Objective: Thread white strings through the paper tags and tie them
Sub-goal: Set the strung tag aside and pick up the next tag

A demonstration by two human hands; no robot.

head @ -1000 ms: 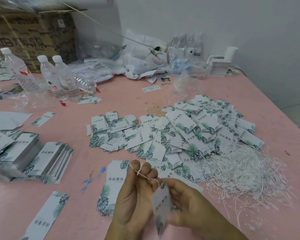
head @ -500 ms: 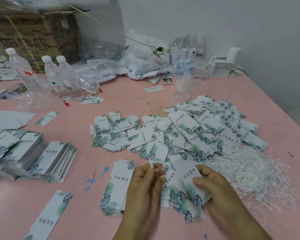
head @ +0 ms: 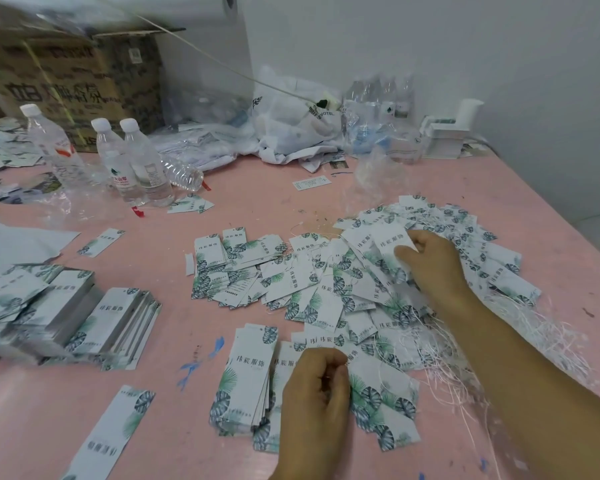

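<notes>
Right hand (head: 430,263) reached far forward over the heap of paper tags (head: 371,282), forearm stretched across the white strings (head: 520,341); fingers curled, thumb and fingertips pinching one tag (head: 390,242) at the top of the heap. Left hand (head: 317,386) stayed low near the body, fingers curled into a loose fist; a thin bit of string seemed caught at the fingertips, too small to be sure. It hung over a small stack of tags (head: 248,368) on the pink desk (head: 170,334). Strings lay tangled just right of the heap, touching it. More stacked tags (head: 111,323) sat well to the left. Water bottles (head: 132,161) stood at the back.
</notes>
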